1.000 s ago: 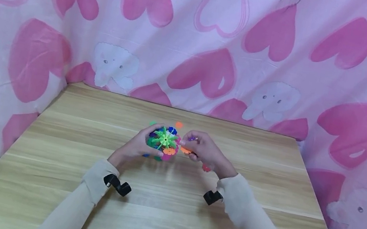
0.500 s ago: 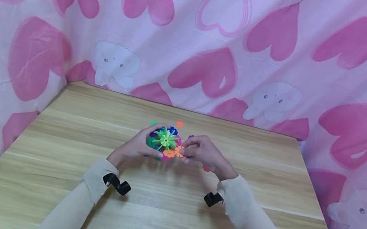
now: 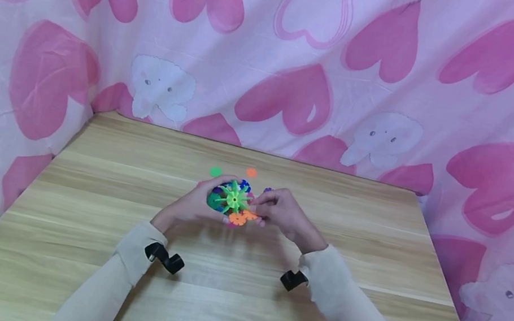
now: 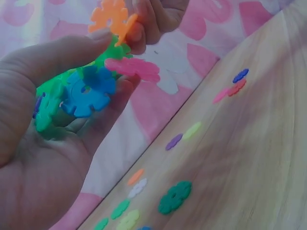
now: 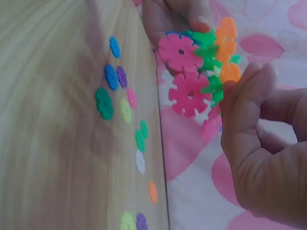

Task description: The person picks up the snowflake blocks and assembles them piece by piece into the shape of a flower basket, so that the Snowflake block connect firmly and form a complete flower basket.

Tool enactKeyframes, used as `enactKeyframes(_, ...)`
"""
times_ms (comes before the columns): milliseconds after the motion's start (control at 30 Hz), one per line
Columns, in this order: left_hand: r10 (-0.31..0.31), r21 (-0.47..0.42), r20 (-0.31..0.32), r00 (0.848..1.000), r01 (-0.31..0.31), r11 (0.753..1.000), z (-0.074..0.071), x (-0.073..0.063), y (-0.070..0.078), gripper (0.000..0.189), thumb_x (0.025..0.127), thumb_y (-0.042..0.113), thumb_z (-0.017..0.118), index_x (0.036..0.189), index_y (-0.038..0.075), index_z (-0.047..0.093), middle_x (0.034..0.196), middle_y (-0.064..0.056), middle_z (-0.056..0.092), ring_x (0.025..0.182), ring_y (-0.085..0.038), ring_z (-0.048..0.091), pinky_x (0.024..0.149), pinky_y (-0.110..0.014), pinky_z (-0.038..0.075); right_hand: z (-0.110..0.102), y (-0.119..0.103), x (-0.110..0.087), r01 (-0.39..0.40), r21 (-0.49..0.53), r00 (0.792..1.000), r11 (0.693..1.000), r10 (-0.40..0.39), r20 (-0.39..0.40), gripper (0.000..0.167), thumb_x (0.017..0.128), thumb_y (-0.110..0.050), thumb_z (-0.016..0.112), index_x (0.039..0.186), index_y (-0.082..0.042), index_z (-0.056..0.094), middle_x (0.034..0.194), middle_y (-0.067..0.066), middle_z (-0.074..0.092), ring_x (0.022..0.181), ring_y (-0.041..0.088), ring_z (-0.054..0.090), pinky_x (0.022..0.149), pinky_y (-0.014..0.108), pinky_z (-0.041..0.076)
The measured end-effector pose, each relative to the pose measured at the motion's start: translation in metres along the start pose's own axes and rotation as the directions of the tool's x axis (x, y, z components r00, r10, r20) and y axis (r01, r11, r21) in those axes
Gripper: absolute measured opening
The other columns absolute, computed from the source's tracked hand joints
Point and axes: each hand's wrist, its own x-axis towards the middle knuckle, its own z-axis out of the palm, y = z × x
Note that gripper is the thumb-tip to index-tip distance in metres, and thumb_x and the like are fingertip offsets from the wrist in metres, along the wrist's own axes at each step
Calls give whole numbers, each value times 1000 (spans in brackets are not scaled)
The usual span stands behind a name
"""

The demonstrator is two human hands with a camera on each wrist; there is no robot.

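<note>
My left hand (image 3: 195, 199) grips a cluster of interlocking plastic flower discs (image 3: 235, 198), raised over the table. Light green discs spread like a star on its top; blue (image 4: 88, 91), green and pink discs (image 5: 181, 51) show lower down. One orange disc (image 3: 237, 218) sits on the cluster's near side. Between thumb and fingers, my right hand (image 3: 285, 211) pinches a second orange disc (image 5: 230, 72), which meets the first one at its edge. Fingertips partly cover that second disc, so how deep the two slot together cannot be seen.
Loose flower discs lie on the wooden table (image 3: 221, 303) beyond the hands, among them a dark green one (image 4: 175, 197), an orange one (image 3: 252, 172), a white one (image 5: 140, 162) and a purple one (image 4: 174, 142). A pink heart-patterned curtain (image 3: 284, 96) hangs behind the table.
The orange disc in my right hand has moved left, from beside the cluster to against its orange disc. My left hand has turned the cluster slightly, tipping its top.
</note>
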Motion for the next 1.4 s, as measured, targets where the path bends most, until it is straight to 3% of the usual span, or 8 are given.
enactKeyframes(233,-10,-5,-18,1000,10,1000,-4,3,-2,86,80,10,82,152,21,37,151,-13,39,132,-36,43,111,-55,40,7,-2,4,27,93,997,995,-20,-73,16,92,7,59,106,14,65,83,5,67,58,10,59,57,21,55)
enactKeyframes(333,-70,-106,-77,995,62,992,-4,4,-3,89,80,8,81,153,29,34,152,-10,37,132,-33,43,110,-48,42,8,-3,7,37,138,995,990,-23,-99,16,92,4,62,105,13,62,80,6,70,59,11,61,57,22,55)
enactKeyframes(600,-153,-448,-147,977,72,891,8,6,-1,92,86,-5,72,154,37,25,151,-12,43,121,-22,60,97,-27,55,8,-2,10,59,161,986,985,-32,-162,18,96,-7,64,102,9,67,75,5,70,54,10,54,48,18,43)
enactKeyframes(833,-184,-306,-189,965,120,944,13,9,1,92,82,6,81,155,29,30,146,-11,46,116,-21,58,94,-22,54,12,-7,8,140,-85,972,986,-153,-176,18,95,-14,67,96,3,74,72,8,64,53,10,46,48,20,35)
enactKeyframes(1033,-210,-326,-180,961,144,934,13,12,-3,82,82,1,78,151,23,40,141,-13,49,118,-22,54,93,-23,52,13,-11,4,213,-333,962,919,-257,-95,19,97,-18,66,89,-5,77,65,5,58,55,12,46,50,23,37)
enactKeyframes(1267,-210,-394,-142,967,139,909,10,10,-10,78,83,-6,74,149,21,42,141,-13,50,115,-18,57,89,-24,55,-13,-12,0,126,-445,977,887,-189,-101,21,101,-21,59,101,-6,75,84,8,68,68,17,55,57,26,46)
enactKeyframes(1333,-210,-428,-120,970,140,893,8,9,-11,79,82,-8,73,149,21,41,141,-12,50,113,-17,59,88,-25,57,-26,-5,1,38,-555,981,831,-138,-140,19,98,-16,62,107,-3,73,96,13,70,77,20,60,62,28,52)
enactKeyframes(1400,-201,-477,-90,975,135,868,7,7,-10,79,83,-11,70,149,20,39,141,-11,49,111,-16,61,88,-26,57,-36,7,2,-60,-679,985,731,-65,-158,21,96,-14,64,112,-1,70,105,15,69,83,21,61,67,30,53)
